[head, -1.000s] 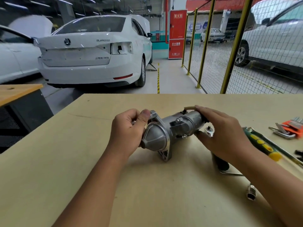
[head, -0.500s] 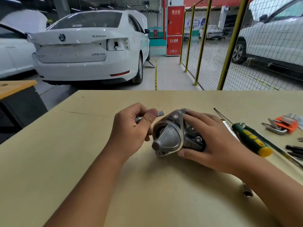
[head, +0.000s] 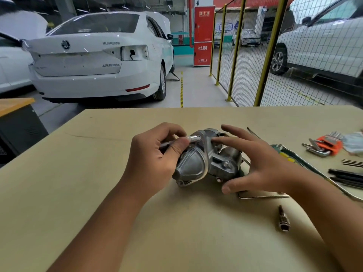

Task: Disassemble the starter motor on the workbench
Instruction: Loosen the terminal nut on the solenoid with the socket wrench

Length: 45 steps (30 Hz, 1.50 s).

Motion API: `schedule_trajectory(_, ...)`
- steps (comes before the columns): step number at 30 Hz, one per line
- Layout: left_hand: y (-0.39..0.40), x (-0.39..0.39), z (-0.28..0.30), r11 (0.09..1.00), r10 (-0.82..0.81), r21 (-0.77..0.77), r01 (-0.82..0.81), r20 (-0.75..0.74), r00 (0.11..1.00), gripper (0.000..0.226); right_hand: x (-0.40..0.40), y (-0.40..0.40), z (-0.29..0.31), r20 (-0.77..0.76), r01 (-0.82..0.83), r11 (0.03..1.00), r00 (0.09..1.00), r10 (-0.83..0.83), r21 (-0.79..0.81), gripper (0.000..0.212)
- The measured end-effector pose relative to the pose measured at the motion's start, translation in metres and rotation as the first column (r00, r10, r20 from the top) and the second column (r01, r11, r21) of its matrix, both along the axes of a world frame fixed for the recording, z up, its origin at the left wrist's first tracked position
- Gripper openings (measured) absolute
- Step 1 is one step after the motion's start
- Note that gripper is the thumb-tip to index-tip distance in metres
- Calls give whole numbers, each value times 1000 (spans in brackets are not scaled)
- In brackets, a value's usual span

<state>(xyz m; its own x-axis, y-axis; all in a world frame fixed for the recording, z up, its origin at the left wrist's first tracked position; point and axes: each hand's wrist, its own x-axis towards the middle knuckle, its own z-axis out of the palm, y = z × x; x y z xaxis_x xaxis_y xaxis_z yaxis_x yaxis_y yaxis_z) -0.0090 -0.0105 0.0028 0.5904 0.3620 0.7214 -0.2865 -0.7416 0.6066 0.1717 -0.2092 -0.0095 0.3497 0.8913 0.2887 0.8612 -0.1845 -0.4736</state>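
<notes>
— Garage bays and a white sedan [head: 94, 55] sit behind our tan workbench [head: 59, 193]; what do we have in hand?

— Our left hand [head: 155, 160] is curled around a slim metal tool [head: 193, 138], pinched between thumb and fingers, its tip at the top of the starter motor [head: 208, 160]. Whether the tip is seated on a fastener, we cannot tell.

— And the other one?

— Our right hand [head: 261, 165] lies over the motor's body with straight, spread fingers, thumb against its near side, steadying rather than clasping.

— Where is the motor?

— Lying on its side near the middle of the tabletop, cone-shaped nose toward our left hand.

— What lies around it?

— Toward the near right, a small metal bit [head: 282, 220] lies apart. Along the right edge we see an orange hex key set [head: 324, 144] and loose black keys [head: 347, 173].
</notes>
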Motion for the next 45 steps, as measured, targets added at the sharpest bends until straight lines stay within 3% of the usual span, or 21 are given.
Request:
schedule_trajectory(4,-13,1,1,969,-18,249,1,67,998,7,8,-1,-7,-7,34,999,999,-34,33,100)
schedule_trajectory(7,-17,1,1,960,-20,281,3,60,998,11,5,0,-13,14,39,995,999,-40,88,96)
schedule_trajectory(13,-3,-8,5,973,-15,229,12,9,1000,11,-11,13,-16,124,97,970,984,-127,223,89)
schedule_trajectory(16,-2,-7,7,973,74,216,-82,45,996,8,-25,23,-16,139,103,911,975,-172,400,68)
schedule_trajectory(19,0,-4,6,977,142,149,-150,62,988,14,-38,35,-15,109,188,864,958,-267,467,68)
schedule_trajectory(22,-2,-3,5,984,169,52,-173,79,983,13,-44,39,-10,78,242,848,946,-314,471,75)
schedule_trajectory(26,-7,2,0,981,163,-116,-153,83,983,10,-40,36,-3,43,229,871,961,-274,434,70)
schedule_trajectory(35,-16,17,-16,971,110,-214,-101,30,993,21,-42,41,-1,-13,254,915,965,-264,314,69)
schedule_trajectory(37,-18,17,-18,959,68,-276,-61,15,998,20,-50,39,-1,-66,333,861,940,-334,385,56)
schedule_trajectory(39,-20,16,-20,954,49,-300,-32,49,998,19,-57,34,2,-136,391,727,913,-386,564,29)
schedule_trajectory(40,-23,16,-20,954,35,-300,-9,80,996,19,-60,31,4,-167,373,689,922,-348,622,18)
schedule_trajectory(43,-36,18,-23,959,-63,-267,98,134,989,15,-74,29,5,-331,286,749,939,-94,598,26)
schedule_trajectory(45,-42,21,-25,954,-138,-251,165,121,983,16,-80,32,0,-408,309,749,911,-56,586,22)
